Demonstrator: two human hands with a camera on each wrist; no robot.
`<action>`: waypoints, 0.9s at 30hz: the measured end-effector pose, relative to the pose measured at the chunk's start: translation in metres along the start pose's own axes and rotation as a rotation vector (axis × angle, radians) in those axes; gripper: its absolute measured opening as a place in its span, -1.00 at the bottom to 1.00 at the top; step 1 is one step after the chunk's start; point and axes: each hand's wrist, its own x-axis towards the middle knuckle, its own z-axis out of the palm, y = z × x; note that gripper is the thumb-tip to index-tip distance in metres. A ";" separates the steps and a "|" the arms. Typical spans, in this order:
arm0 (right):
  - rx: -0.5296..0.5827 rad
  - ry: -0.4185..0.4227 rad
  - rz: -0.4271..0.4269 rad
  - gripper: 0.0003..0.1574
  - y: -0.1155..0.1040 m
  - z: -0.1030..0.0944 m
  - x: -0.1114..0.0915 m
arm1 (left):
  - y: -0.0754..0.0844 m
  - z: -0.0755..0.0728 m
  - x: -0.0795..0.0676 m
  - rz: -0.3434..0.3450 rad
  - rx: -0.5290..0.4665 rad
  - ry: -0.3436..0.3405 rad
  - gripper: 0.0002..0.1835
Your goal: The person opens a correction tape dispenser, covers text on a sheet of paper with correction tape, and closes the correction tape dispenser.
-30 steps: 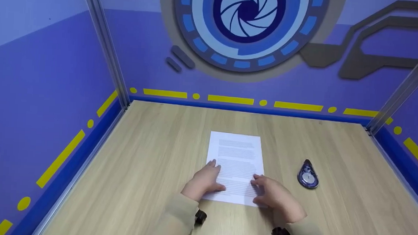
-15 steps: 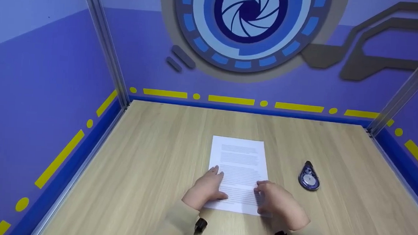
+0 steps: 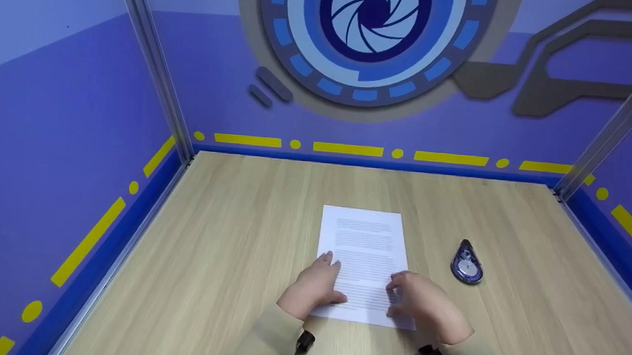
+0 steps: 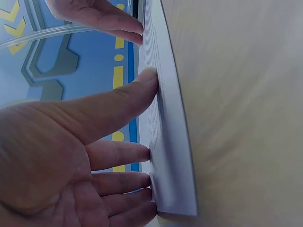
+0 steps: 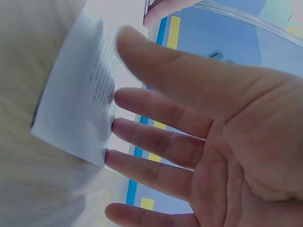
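- I count one paper (image 3: 365, 266), two hands, one correction tape (image 3: 467, 266), two sleeves and two black wrist devices; whether the paper is a single sheet or a thin stack, I cannot tell.
- The paper lies flat on the desk (image 3: 225, 248), directly between the hands, its print too small for me to read.
- My left hand (image 3: 314, 284) is loosely spread, thumb well off from the fingers, its fingertips touching the paper along the left side.
- My right hand (image 3: 423, 302) is spread wide too, fingers nearly straight, some fingertips touching the paper's right side; the thumb sits over the print, and I cannot tell whether it touches.
- The hands cover parts of both long edges in the nearer half, so those stretches are hidden from my head view.
- The correction tape lies to the right of the paper, apart from it and near the right hand, narrow tip toward the back wall (image 3: 297, 117).
- A metal post (image 3: 159, 66) rises at the desk's far left corner, another (image 3: 616, 128) at the far right.
- I see the paper's long axis running away from me toward the back wall, nearly straight; the printed lines run across its short side.
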 end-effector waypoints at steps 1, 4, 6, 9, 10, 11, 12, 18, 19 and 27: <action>0.010 0.003 -0.001 -0.48 0.001 0.000 0.001 | 0.000 0.000 0.000 -0.001 0.000 -0.001 -0.11; 0.038 0.036 0.002 -0.55 0.006 -0.003 0.004 | 0.001 -0.001 0.001 0.002 0.005 0.000 -0.12; 0.089 0.091 0.023 -0.57 0.011 -0.006 0.008 | 0.001 -0.003 0.001 0.007 0.013 0.003 -0.13; 0.175 0.219 0.081 -0.52 0.021 -0.012 0.014 | 0.002 -0.005 0.002 0.015 0.029 0.008 -0.15; 0.206 0.267 0.109 -0.49 0.025 -0.015 0.016 | 0.002 -0.006 0.002 0.017 0.030 0.009 -0.15; 0.233 0.308 0.138 -0.45 0.029 -0.017 0.017 | 0.002 -0.006 0.002 0.019 0.033 0.009 -0.15; 0.254 0.348 0.168 -0.40 0.034 -0.020 0.018 | 0.001 -0.006 0.002 0.020 0.033 0.009 -0.15; 0.339 0.489 0.308 -0.17 0.067 -0.032 0.012 | 0.000 -0.004 0.001 0.017 0.015 0.011 -0.13; 0.344 0.502 0.325 -0.15 0.073 -0.033 0.010 | 0.000 -0.003 0.001 0.016 0.013 0.011 -0.13; 0.313 0.504 0.506 0.04 0.106 -0.032 0.004 | 0.001 -0.001 -0.001 0.002 0.000 0.005 -0.12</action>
